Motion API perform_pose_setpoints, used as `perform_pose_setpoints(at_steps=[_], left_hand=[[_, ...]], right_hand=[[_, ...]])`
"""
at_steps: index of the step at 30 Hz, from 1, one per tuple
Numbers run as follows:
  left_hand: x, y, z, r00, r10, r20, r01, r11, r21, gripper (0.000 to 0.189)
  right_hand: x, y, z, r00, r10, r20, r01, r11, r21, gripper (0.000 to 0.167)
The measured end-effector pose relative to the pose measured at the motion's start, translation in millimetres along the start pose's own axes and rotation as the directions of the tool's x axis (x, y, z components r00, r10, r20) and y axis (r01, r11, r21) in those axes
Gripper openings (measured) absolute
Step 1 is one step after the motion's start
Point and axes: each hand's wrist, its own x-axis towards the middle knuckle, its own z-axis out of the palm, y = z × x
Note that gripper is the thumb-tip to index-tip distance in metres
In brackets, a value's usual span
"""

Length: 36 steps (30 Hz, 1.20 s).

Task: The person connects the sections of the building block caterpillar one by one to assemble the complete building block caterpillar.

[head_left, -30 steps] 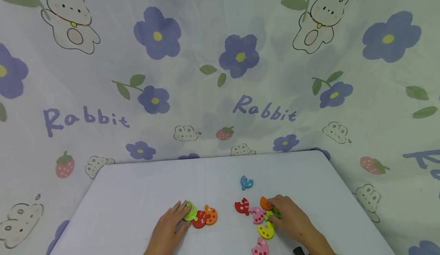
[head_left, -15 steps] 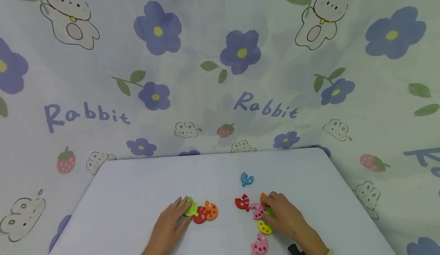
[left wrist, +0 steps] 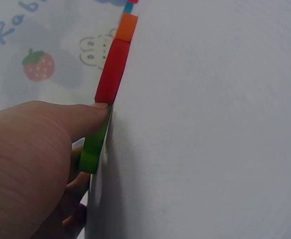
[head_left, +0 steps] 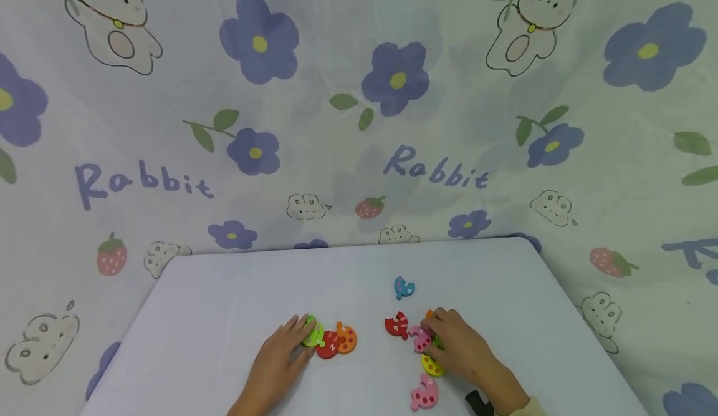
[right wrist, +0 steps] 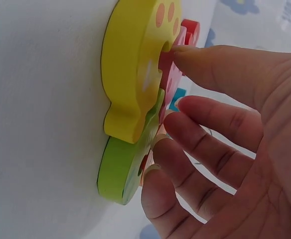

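Observation:
My left hand [head_left: 276, 357] holds a light-green puzzle piece [head_left: 314, 336] with thumb and fingers at its edges. That piece joins a red piece [head_left: 328, 345] marked 2, which joins an orange spotted piece [head_left: 346, 338]. Over a loose cluster is my right hand [head_left: 470, 352], thumb and fingers apart. Its thumb tip touches or nearly touches a pink piece [right wrist: 167, 64], beside a yellow piece [right wrist: 128, 64]. Below its fingertips lies a green piece [right wrist: 116, 172]. In the head view the hand hides most of that green piece and part of an orange one [head_left: 429, 314].
On the white tabletop [head_left: 241, 291] lie a blue piece [head_left: 404, 288] at the back, a red piece [head_left: 397, 326] left of the cluster and another pink piece [head_left: 424, 393] nearer me. A black object [head_left: 479, 402] shows at the right wrist. A rabbit-print cloth [head_left: 331, 123] hangs behind.
My right hand has shifted slightly left over the cluster, covering more of the orange and green pieces. The left hand keeps its place on the light-green piece. The view has tilted slightly down.

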Motion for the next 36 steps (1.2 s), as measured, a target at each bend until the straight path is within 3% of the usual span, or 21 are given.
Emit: perform_pose_setpoints(at_steps=[13,20,26,36], left_hand=[[2.5,3.3,0.2,1.000,-0.010,0.008,0.010,1.000,-0.006,0.055],[0.4,3.7,-0.7,1.000,0.005,0.000,-0.005,1.000,-0.008,0.054],[1.6,2.8,-0.8,0.999,0.037,-0.036,-0.037,0.999,0.013,0.052],[3.3,3.4,-1.1,0.999,0.043,-0.006,-0.043,0.999,0.019,0.048]], right_hand=[[-0.1,1.2,2.5,0.997,-0.074,-0.019,0.074,0.997,-0.026,0.046],[3.3,-4.7,2.4,0.999,-0.053,0.004,0.053,0.998,-0.031,0.051],[10.0,-9.5,5.3,0.997,-0.066,-0.050,0.064,0.997,-0.043,0.053],[23.0,-18.1,19.1,0.996,-0.066,-0.068,0.061,0.996,-0.068,0.059]])
